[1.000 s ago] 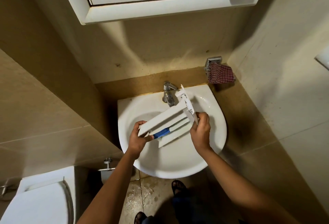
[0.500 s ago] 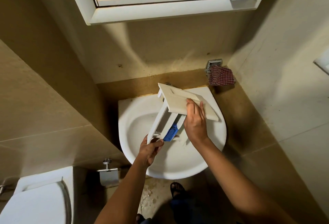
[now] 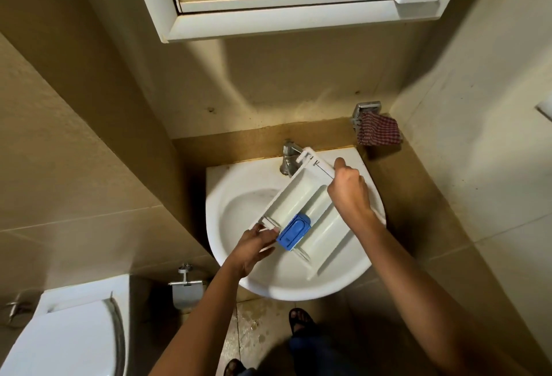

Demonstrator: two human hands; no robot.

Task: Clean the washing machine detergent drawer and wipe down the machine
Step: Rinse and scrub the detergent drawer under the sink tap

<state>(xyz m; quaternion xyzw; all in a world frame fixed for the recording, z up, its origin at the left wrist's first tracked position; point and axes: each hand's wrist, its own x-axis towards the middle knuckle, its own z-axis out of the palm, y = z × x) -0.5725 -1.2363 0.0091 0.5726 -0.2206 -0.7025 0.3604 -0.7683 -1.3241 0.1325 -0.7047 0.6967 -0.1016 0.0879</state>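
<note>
Cramped beige-tiled bathroom, white ceramic washbasin [image 3: 236,268] under a mirror cabinet. White plastic detergent drawer [image 3: 301,196] is out of the machine, held compartments-up over the bowl between 2 grips. Left hand [image 3: 254,244] pinches the near corner; right hand [image 3: 349,190] curls round the far front panel. Blue plastic cap [image 3: 294,232] sits just beside the left grip. Chrome tap [image 3: 288,157] is near the right grip, no water visible. Rinsing looks barely begun; refitting and machine wipe-down remain.

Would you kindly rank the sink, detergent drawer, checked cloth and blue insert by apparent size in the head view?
Largest: sink
Then: detergent drawer
checked cloth and blue insert look too alike to rank.
</note>
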